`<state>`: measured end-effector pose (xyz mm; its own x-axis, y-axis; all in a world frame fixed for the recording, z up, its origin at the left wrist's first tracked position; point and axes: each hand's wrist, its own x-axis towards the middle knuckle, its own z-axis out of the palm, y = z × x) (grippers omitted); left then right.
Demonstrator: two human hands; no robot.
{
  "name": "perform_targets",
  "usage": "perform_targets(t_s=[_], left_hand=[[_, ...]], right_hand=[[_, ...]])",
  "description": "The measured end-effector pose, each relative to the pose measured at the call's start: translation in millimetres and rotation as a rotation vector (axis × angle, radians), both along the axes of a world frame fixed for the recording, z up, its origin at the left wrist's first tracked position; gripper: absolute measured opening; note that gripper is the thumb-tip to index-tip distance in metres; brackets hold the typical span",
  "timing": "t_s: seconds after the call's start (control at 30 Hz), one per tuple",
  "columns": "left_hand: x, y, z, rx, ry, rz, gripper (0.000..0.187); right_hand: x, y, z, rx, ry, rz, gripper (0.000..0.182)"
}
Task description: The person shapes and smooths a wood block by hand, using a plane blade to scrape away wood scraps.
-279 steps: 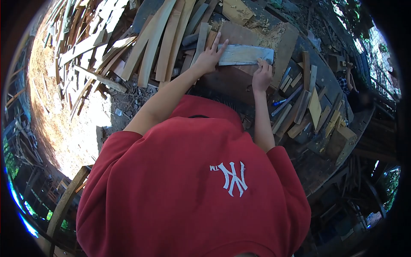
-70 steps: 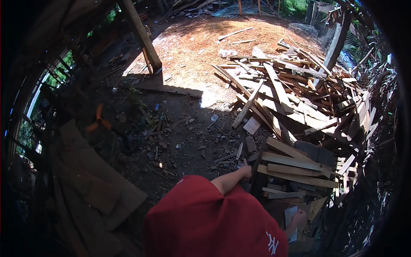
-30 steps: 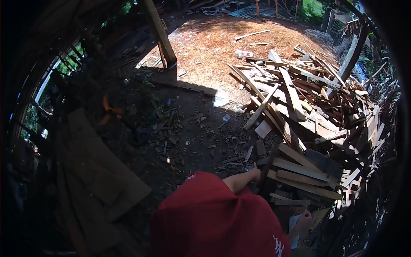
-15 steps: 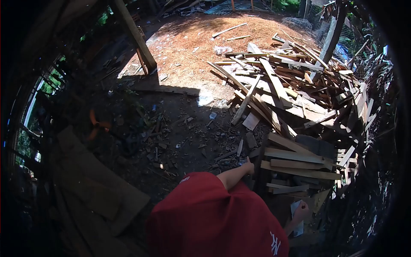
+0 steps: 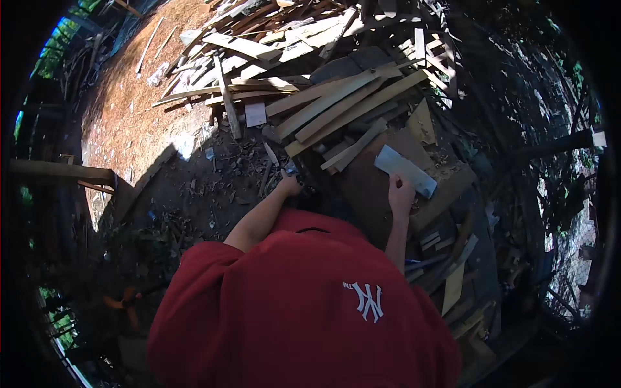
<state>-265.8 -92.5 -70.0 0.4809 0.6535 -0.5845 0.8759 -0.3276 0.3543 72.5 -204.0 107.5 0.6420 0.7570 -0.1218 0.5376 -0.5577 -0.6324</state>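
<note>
My left hand (image 5: 292, 186) is closed at the near edge of the dark work surface, low in front of me. A small pale-blue or metallic item (image 5: 291, 169) shows by its fingertips; what the fingers grip is too small to make out. Over a pale, flat rectangular piece (image 5: 414, 173), my right hand (image 5: 401, 194) has its fingers curled together, with a small dark spot at the pinch. The pale piece lies slanted on a brown board (image 5: 362, 187). Beyond it, several long wooden strips (image 5: 356, 107) lie side by side.
A large heap of scrap wood (image 5: 259, 48) rises at the back. Wood chips and debris (image 5: 220, 165) cover the ground at left, near a wooden post (image 5: 61, 171). More offcuts (image 5: 453, 291) lie at my right, and an orange object (image 5: 123, 301) sits at lower left.
My view has turned to the right, so the wood heap now appears farther left. My right hand and the pale piece have come nearer the middle of view. Both hands stay closed.
</note>
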Motion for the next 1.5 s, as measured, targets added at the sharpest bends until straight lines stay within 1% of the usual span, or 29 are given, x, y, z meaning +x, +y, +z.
perform_targets(t_s=[0.03,0.07,0.1,0.17,0.2,0.27,0.3,0.33,0.37,0.4,0.47,0.5,0.6,0.7,0.8,0.87,0.97,1.07,1.17,1.27,1.37,1.5], left_hand=[[8.6,3.3,-5.8,-0.070,0.053,0.020,0.058],[23.7,5.2,12.3,-0.117,0.120,-0.060,0.061],[32.8,2.7,9.6,-0.091,0.094,-0.078,0.060],[42.6,5.2,-8.1,-0.045,0.024,-0.106,0.060],[44.3,10.0,-37.6,-0.026,-0.019,-0.120,0.062],[60.6,12.8,-44.8,-0.011,-0.054,-0.134,0.062],[74.3,17.3,-25.2,-0.007,-0.048,-0.136,0.061],[86.1,23.3,-17.0,-0.002,-0.042,-0.141,0.060],[99.0,33.4,-11.0,-0.068,0.032,-0.226,0.064],[109.3,41.3,-9.0,-0.149,0.113,-0.316,0.063],[126.5,55.1,-3.9,-0.301,0.293,-0.502,0.061],[130.1,58.6,2.3,-0.288,0.270,-0.521,0.058],[131.8,65.8,18.0,-0.257,0.216,-0.588,0.055],[139.2,76.8,9.6,-0.346,0.225,-0.567,0.053],[143.6,89.8,-3.6,-0.502,0.239,-0.405,0.051],[147.3,96.7,6.3,-0.579,0.202,-0.361,0.050],[166.2,103.1,54.7,-0.689,0.109,-0.386,0.052],[187.7,117.5,53.8,-0.637,-0.057,-0.468,0.047],[205.1,130.6,52.5,-0.495,-0.299,-0.489,0.046],[213.3,136.2,46.8,-0.460,-0.315,-0.424,0.045],[217.8,132.8,58.4,-0.450,-0.385,-0.383,0.046],[232.0,122.8,66.0,-0.333,-0.354,-0.428,0.045]], right_hand=[[0.8,-8.3,0.1,0.017,0.010,0.000,0.040],[2.5,-15.7,-1.4,0.039,0.022,0.004,0.040],[4.9,-23.9,-5.4,0.041,0.024,-0.011,0.040],[10.0,-36.9,-12.7,0.053,0.033,-0.042,0.038],[13.1,-40.4,-11.0,0.035,0.030,-0.065,0.038],[18.4,-50.3,-8.0,-0.006,0.029,-0.116,0.037],[21.6,-54.3,-7.0,0.012,0.042,-0.137,0.037],[23.6,-57.8,-5.4,0.041,0.046,-0.167,0.038],[25.2,-60.5,-3.9,0.073,0.049,-0.199,0.038],[26.1,-62.9,-1.3,0.107,0.050,-0.235,0.039],[25.0,-68.5,13.1,0.031,0.055,-0.340,0.041],[23.5,-71.5,18.4,-0.006,0.061,-0.393,0.043],[16.4,-87.7,-7.3,-0.038,0.023,-0.580,0.044],[-1.4,-99.2,-0.9,-0.079,0.015,-0.621,0.047],[-17.4,-102.8,9.8,-0.116,-0.093,-0.674,0.047],[-20.7,-104.8,12.2,-0.096,-0.127,-0.702,0.047],[-30.3,-101.9,24.5,-0.083,-0.125,-0.778,0.047],[-39.3,-94.3,26.4,-0.128,-0.149,-0.811,0.047],[-65.2,-84.5,25.0,-0.164,-0.115,-0.780,0.046],[-75.3,-82.3,27.9,-0.189,-0.076,-0.763,0.046],[-73.7,-85.2,25.6,-0.209,-0.067,-0.796,0.045],[-62.5,-91.0,24.5,-0.177,-0.093,-0.765,0.042]])
